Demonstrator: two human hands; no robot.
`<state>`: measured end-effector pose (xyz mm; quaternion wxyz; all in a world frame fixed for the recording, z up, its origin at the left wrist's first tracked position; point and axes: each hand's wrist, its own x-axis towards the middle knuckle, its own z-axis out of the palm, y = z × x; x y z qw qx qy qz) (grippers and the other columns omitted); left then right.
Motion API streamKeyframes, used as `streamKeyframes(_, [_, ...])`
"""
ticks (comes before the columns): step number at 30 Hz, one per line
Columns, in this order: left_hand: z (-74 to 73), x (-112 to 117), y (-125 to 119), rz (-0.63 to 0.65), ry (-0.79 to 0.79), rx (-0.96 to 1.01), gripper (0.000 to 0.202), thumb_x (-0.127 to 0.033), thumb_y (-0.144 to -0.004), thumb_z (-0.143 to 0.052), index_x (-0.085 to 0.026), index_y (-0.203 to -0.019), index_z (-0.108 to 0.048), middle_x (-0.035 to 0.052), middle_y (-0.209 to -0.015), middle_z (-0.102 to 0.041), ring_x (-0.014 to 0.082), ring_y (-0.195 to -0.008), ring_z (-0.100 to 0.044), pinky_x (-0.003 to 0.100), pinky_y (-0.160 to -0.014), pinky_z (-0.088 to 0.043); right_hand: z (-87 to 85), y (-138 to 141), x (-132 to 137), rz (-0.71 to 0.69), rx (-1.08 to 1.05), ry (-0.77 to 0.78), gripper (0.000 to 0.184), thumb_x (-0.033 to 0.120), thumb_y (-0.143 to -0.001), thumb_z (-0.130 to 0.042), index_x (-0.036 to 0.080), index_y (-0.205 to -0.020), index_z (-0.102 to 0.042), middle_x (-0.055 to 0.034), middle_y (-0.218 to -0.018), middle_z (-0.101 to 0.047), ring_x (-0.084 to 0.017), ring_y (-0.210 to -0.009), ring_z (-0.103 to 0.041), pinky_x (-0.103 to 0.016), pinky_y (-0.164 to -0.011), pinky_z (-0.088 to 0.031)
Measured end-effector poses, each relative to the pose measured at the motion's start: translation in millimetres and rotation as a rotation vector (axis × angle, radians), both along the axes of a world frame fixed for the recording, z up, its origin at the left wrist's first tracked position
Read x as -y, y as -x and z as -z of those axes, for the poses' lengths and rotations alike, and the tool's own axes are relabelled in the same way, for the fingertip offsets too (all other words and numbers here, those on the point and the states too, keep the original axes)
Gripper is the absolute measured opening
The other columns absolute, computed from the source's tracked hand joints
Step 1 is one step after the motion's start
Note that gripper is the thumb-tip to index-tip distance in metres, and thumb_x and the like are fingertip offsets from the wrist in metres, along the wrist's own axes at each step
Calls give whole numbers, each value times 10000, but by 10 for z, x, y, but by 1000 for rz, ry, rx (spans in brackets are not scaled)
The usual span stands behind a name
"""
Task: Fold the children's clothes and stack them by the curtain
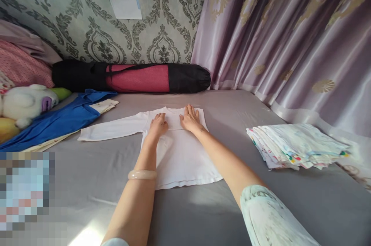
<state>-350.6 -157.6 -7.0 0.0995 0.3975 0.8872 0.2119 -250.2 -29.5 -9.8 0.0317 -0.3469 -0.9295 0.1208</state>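
Observation:
A white long-sleeved shirt (179, 157) lies flat on the grey bed sheet (261, 207), neck end toward the wall. Its left sleeve stretches out to the left; the right sleeve is folded across the chest. My left hand (158, 124) rests on the upper chest with fingers curled down onto the cloth. My right hand (190, 118) lies flat beside it, fingers stretched out on the folded sleeve. A pale bangle (142, 175) circles my left wrist.
A stack of folded patterned cloths (295, 145) sits at the right. A blue garment (58, 120) and a plush toy (26, 103) lie at the left. A rolled mat in a black-and-red bag (136, 78) lies along the wall. Curtains hang at the right.

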Motion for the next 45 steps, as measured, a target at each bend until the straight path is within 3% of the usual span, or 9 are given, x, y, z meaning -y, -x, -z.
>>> streamKeyframes(5, [-150,92,64,-54,-117,63,591,-96,-832,-401,-72,-1421,-444,156,-1444,-499,235,-1347,-458,331,-1108,-382,33,139,284,-102,-18,66,686,455,-998,-176,33,-1538,-179,-146,-1625,-68,-248,-1496,-30,-458,-1188,-33])
streamKeyframes(10, [-264,177,100,-160,-101,124,581,-87,-842,-392,-49,-1420,-445,166,-1433,-510,253,-1337,-471,340,-1108,-373,121,164,376,-87,-2,38,702,458,-995,-174,9,-1535,-167,-150,-1622,-83,-254,-1495,-17,-468,-1186,1])
streamKeyframes(19, [-311,259,156,-218,-139,173,599,-72,-809,-410,-81,-1404,-475,156,-1390,-557,249,-1299,-514,327,-1056,-422,-2,175,378,-80,46,69,694,437,-989,-210,9,-1533,-174,-152,-1623,-76,-268,-1495,-24,-473,-1189,-31])
streamKeyframes(23, [-295,249,180,-223,-153,176,606,-66,-790,-414,-66,-1392,-485,166,-1349,-590,249,-1285,-527,325,-1045,-428,-51,308,460,-174,-35,7,648,365,-985,-229,22,-1534,-187,-141,-1624,-92,-247,-1497,-33,-455,-1194,-22])
streamKeyframes(28, [-226,242,224,-246,-197,213,625,-103,-759,-452,-88,-1383,-499,148,-1300,-628,247,-1258,-551,321,-1021,-448,42,468,576,-300,-88,-14,626,369,-994,-219,29,-1518,-251,-136,-1614,-161,-222,-1492,-87,-413,-1195,-64])
streamKeyframes(36, [-200,285,320,-277,-251,213,612,-80,-754,-400,-102,-1350,-538,133,-1342,-601,216,-1267,-542,302,-1035,-435,162,503,589,-278,-97,-42,605,371,-990,-227,66,-1507,-304,-112,-1604,-219,-210,-1478,-154,-404,-1191,-69])
streamKeyframes(40, [-260,376,453,-303,-267,234,618,-81,-734,-413,-107,-1337,-546,142,-1335,-606,215,-1241,-564,308,-1023,-438,149,510,591,-268,-67,-23,601,373,-989,-222,90,-1514,-297,-102,-1610,-203,-212,-1480,-148,-408,-1188,-65])
streamKeyframes(45, [-403,663,727,-342,-140,153,622,-83,-718,-445,-120,-1330,-550,130,-1321,-618,223,-1217,-578,291,-984,-454,49,550,540,-292,-16,16,599,374,-983,-245,84,-1503,-306,-118,-1609,-208,-236,-1473,-163,-427,-1180,-108])
